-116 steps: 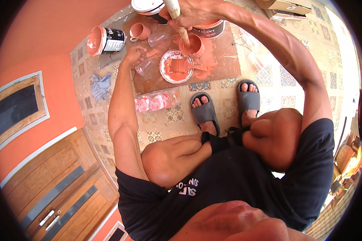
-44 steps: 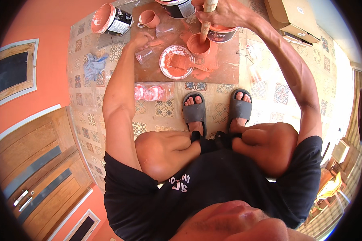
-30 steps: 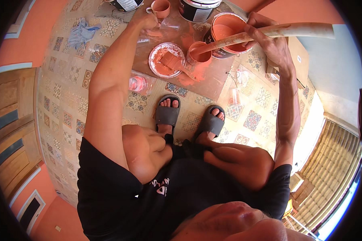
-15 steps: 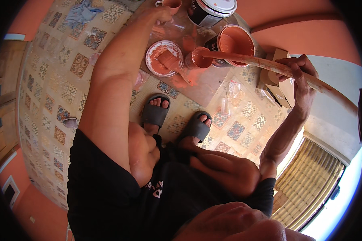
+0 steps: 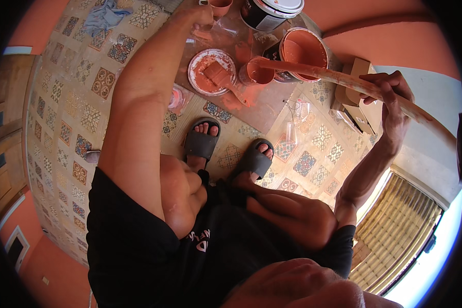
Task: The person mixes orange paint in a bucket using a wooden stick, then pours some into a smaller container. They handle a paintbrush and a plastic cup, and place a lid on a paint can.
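My right hand point(image 5: 393, 100) grips a long wooden stick point(image 5: 339, 78), its far part coated in orange paint. That end lies over the rim of a small orange-coated container point(image 5: 255, 74), beside a paint bucket point(image 5: 305, 49) of orange paint. At the top, my left hand point(image 5: 202, 18) is closed, just below the handle of an orange cup point(image 5: 220, 6). Whatever its fingers hold, if anything, is hidden. A flat paintbrush point(image 5: 219, 76) lies across a paint-smeared round white lid point(image 5: 194, 77), its handle sticking out over the board.
Behind stands a second bucket point(image 5: 266, 20) with a white lid on top. The pots rest on a paint-stained board point(image 5: 267, 110) on the patterned tile floor. Cardboard boxes point(image 5: 355, 97) lean by the wall at right. A blue cloth point(image 5: 103, 18) lies far left.
My left hand has shifted slightly left, away from the orange cup. My right hand and the stick have moved a little, along with a small shift of the whole view.
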Demonstrator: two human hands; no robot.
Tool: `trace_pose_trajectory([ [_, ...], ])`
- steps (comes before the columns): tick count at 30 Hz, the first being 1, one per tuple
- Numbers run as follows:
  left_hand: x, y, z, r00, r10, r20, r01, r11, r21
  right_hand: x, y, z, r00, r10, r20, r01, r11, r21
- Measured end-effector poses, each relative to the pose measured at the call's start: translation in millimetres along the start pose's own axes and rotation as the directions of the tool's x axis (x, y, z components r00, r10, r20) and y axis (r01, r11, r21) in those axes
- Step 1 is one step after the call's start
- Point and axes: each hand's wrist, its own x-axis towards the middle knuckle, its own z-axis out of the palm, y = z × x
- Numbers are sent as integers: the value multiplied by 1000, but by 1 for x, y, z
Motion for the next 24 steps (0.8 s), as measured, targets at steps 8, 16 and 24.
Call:
trace_pose_trajectory([
  [8,-2,6,-1,999,-3,-37,3,1000,-2,2,28,19,982,181,52,-175,979,-100],
  [16,-15,16,-8,992,-41,-121,39,999,-21,0,31,8,980,179,85,-175,983,-52],
  [24,-12,-13,-5,981,190,39,-182,972,-150,-5,33,15,989,147,2,-147,989,-16],
])
